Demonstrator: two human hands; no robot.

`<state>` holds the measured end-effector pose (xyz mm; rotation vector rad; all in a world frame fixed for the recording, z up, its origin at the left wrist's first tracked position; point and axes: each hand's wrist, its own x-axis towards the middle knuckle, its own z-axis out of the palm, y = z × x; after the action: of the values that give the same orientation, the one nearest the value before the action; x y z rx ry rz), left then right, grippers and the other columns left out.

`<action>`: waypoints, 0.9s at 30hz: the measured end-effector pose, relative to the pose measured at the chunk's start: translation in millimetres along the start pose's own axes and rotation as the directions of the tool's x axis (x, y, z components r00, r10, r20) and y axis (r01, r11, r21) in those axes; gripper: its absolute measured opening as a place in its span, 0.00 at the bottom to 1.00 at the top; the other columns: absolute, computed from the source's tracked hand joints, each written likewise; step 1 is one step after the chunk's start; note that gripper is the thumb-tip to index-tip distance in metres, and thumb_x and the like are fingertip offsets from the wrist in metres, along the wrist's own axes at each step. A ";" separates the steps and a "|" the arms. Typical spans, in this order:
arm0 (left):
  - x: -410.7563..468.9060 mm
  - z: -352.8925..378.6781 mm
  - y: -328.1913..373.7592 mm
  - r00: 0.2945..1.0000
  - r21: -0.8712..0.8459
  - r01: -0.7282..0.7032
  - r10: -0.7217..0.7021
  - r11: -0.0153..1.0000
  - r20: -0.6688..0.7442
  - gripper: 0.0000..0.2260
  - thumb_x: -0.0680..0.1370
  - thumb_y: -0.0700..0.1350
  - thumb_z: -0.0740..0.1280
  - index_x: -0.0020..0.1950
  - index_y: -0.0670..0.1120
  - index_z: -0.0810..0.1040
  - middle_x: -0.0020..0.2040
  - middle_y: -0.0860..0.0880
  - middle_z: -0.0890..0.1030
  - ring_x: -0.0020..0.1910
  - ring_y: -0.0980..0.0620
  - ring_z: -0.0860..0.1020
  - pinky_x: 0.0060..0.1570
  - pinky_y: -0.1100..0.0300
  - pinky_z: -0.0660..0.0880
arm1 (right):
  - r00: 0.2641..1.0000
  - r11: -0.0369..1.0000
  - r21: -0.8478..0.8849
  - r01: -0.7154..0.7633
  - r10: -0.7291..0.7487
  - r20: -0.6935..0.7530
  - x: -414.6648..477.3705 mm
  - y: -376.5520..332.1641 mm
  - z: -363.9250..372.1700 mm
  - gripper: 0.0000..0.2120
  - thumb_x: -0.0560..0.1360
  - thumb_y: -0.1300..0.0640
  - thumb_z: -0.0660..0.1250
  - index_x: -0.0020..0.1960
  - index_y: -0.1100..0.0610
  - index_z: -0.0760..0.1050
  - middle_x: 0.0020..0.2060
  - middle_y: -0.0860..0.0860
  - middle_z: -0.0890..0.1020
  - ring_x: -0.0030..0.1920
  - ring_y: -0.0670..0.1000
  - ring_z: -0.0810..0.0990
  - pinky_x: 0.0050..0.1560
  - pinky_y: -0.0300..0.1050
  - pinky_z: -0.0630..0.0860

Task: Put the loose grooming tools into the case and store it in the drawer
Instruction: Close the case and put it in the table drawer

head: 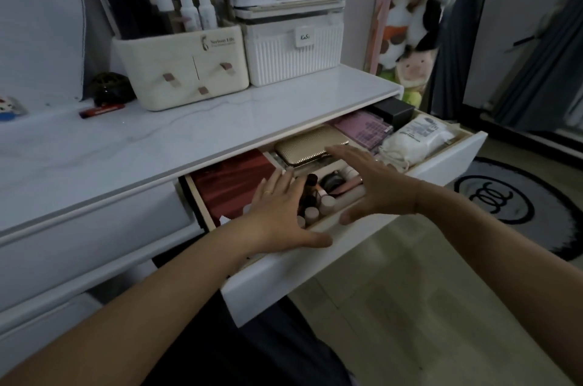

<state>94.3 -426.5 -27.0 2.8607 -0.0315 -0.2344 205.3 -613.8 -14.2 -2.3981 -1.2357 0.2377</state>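
The white drawer (315, 272) under the dressing table stands pulled out. A closed gold textured case (307, 145) lies flat inside it, towards the back middle. My right hand (375, 183) hovers open just in front of the case, fingers spread, fingertips near its front edge. My left hand (280, 215) is open too, palm down over the small bottles at the drawer's front, its thumb resting on the front rim. Neither hand holds anything.
In the drawer: a red cloth (230, 183) at left, small bottles (312, 196), a pink packet (362, 130), a black box (394, 111), a white pad bag (416, 139). On the tabletop (157, 139) stand a cream organizer (186, 67) and white box (293, 51). A round rug (520, 205) lies right.
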 end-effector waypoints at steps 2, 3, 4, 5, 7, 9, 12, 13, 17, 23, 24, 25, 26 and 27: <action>3.3 -4.4 -9.7 0.998 -0.010 0.045 -0.046 0.999 -0.044 0.54 0.65 0.71 0.66 0.77 0.51 0.38 0.78 0.49 0.37 0.75 0.50 0.33 0.72 0.47 0.35 | 0.998 1.000 -0.014 -0.006 0.005 -0.069 11.1 3.7 4.8 0.54 0.58 0.38 0.75 0.74 0.44 0.46 0.75 0.47 0.51 0.74 0.51 0.51 0.73 0.62 0.53; 5.4 -6.6 -15.0 0.995 -0.018 0.079 -0.080 0.997 -0.064 0.54 0.64 0.72 0.66 0.77 0.51 0.39 0.78 0.49 0.37 0.76 0.50 0.34 0.73 0.46 0.35 | 0.995 1.000 -0.017 -0.006 0.005 -0.101 17.7 5.1 6.5 0.54 0.57 0.36 0.74 0.74 0.44 0.46 0.75 0.47 0.51 0.74 0.52 0.51 0.72 0.64 0.54; 7.6 -8.1 -20.7 0.989 -0.026 0.113 -0.115 0.993 -0.089 0.54 0.63 0.73 0.65 0.77 0.51 0.40 0.78 0.49 0.38 0.76 0.50 0.34 0.73 0.44 0.35 | 0.991 1.000 -0.016 -0.010 0.008 -0.130 25.6 6.9 8.3 0.55 0.56 0.33 0.72 0.74 0.44 0.47 0.75 0.48 0.51 0.75 0.53 0.50 0.71 0.65 0.55; 10.0 -9.1 -26.6 0.982 -0.029 0.145 -0.148 0.989 -0.121 0.54 0.63 0.73 0.65 0.77 0.51 0.41 0.78 0.49 0.39 0.76 0.50 0.35 0.73 0.43 0.35 | 0.988 1.000 -0.014 -0.018 0.015 -0.155 34.2 8.6 10.1 0.55 0.55 0.30 0.70 0.74 0.44 0.47 0.75 0.48 0.51 0.75 0.53 0.49 0.71 0.66 0.54; 14.6 -10.8 -38.7 0.957 -0.011 0.202 -0.199 0.979 -0.211 0.51 0.64 0.73 0.63 0.77 0.52 0.43 0.79 0.49 0.41 0.76 0.48 0.36 0.73 0.42 0.36 | 0.979 0.999 -0.005 -0.050 0.048 -0.198 53.1 11.1 15.2 0.55 0.55 0.29 0.69 0.74 0.45 0.48 0.76 0.50 0.51 0.75 0.53 0.48 0.72 0.65 0.52; 17.6 -13.9 -52.4 0.920 0.032 0.261 -0.238 0.965 -0.311 0.49 0.66 0.74 0.60 0.77 0.52 0.45 0.79 0.48 0.41 0.76 0.47 0.37 0.72 0.40 0.36 | 0.964 0.998 -0.002 -0.065 0.062 -0.257 72.6 11.2 22.2 0.52 0.59 0.34 0.71 0.74 0.48 0.49 0.76 0.51 0.51 0.75 0.54 0.48 0.73 0.62 0.49; 14.9 -19.5 -78.7 0.859 0.062 0.353 -0.298 0.934 -0.416 0.47 0.67 0.75 0.58 0.78 0.51 0.47 0.79 0.49 0.44 0.77 0.48 0.39 0.71 0.40 0.35 | 0.953 0.999 0.009 -0.040 0.041 -0.300 100.6 8.3 32.0 0.50 0.62 0.36 0.71 0.75 0.49 0.49 0.76 0.52 0.51 0.76 0.53 0.48 0.74 0.58 0.45; 12.5 -20.8 -88.9 0.843 0.062 0.376 -0.313 0.925 -0.438 0.47 0.67 0.75 0.57 0.78 0.51 0.48 0.79 0.49 0.45 0.77 0.48 0.41 0.71 0.40 0.36 | 0.955 0.999 0.001 -0.041 0.039 -0.296 109.4 6.9 34.8 0.50 0.61 0.34 0.70 0.75 0.48 0.49 0.76 0.51 0.51 0.76 0.52 0.47 0.74 0.57 0.44; 2.2 -25.5 -123.2 0.784 0.060 0.398 -0.305 0.915 -0.541 0.40 0.70 0.71 0.58 0.76 0.52 0.56 0.78 0.52 0.56 0.77 0.51 0.52 0.74 0.46 0.42 | 0.940 0.996 -0.025 -0.081 0.068 -0.334 141.9 5.6 45.6 0.46 0.62 0.32 0.67 0.74 0.47 0.53 0.76 0.48 0.53 0.76 0.49 0.44 0.74 0.57 0.39; 6.4 -22.1 -145.0 0.684 0.015 0.292 -0.198 0.956 -0.702 0.27 0.74 0.59 0.67 0.70 0.49 0.71 0.71 0.50 0.70 0.72 0.49 0.66 0.71 0.53 0.59 | 0.844 0.992 -0.007 -0.123 0.101 -0.527 170.1 8.2 56.7 0.38 0.63 0.35 0.69 0.68 0.48 0.64 0.71 0.49 0.64 0.74 0.51 0.55 0.73 0.60 0.43; 7.7 -21.2 -147.1 0.670 0.008 0.285 -0.194 0.958 -0.716 0.25 0.74 0.57 0.68 0.69 0.49 0.73 0.70 0.49 0.72 0.71 0.49 0.68 0.70 0.53 0.60 | 0.824 0.991 -0.023 -0.130 0.095 -0.559 172.0 8.2 59.1 0.37 0.63 0.35 0.69 0.67 0.48 0.65 0.70 0.49 0.65 0.73 0.51 0.57 0.73 0.60 0.45; 8.9 -20.5 -148.7 0.654 -0.002 0.280 -0.192 0.960 -0.732 0.24 0.74 0.55 0.69 0.68 0.49 0.74 0.69 0.49 0.74 0.70 0.48 0.69 0.69 0.53 0.61 | 0.803 0.990 -0.035 -0.134 0.088 -0.589 173.5 8.5 61.5 0.36 0.63 0.35 0.69 0.66 0.48 0.66 0.69 0.49 0.67 0.72 0.51 0.59 0.73 0.60 0.46; 9.5 -20.5 -149.4 0.642 -0.015 0.277 -0.197 0.961 -0.741 0.23 0.73 0.54 0.70 0.67 0.49 0.75 0.68 0.49 0.75 0.69 0.48 0.70 0.68 0.53 0.63 | 0.790 0.990 -0.038 -0.136 0.085 -0.607 173.9 8.1 62.9 0.35 0.63 0.35 0.69 0.66 0.48 0.67 0.68 0.49 0.68 0.71 0.51 0.60 0.72 0.61 0.47; 10.1 -20.9 -149.8 0.632 -0.024 0.273 -0.199 0.962 -0.749 0.22 0.73 0.53 0.71 0.66 0.49 0.76 0.67 0.49 0.76 0.69 0.48 0.71 0.68 0.54 0.63 | 0.781 0.990 -0.039 -0.133 0.081 -0.619 174.5 8.2 63.7 0.35 0.63 0.35 0.68 0.65 0.48 0.67 0.67 0.49 0.68 0.71 0.51 0.61 0.72 0.61 0.47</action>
<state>107.5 -277.1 -48.9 2.8017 0.5136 0.9418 292.3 -458.2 -67.2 -2.3191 -0.8045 -0.5465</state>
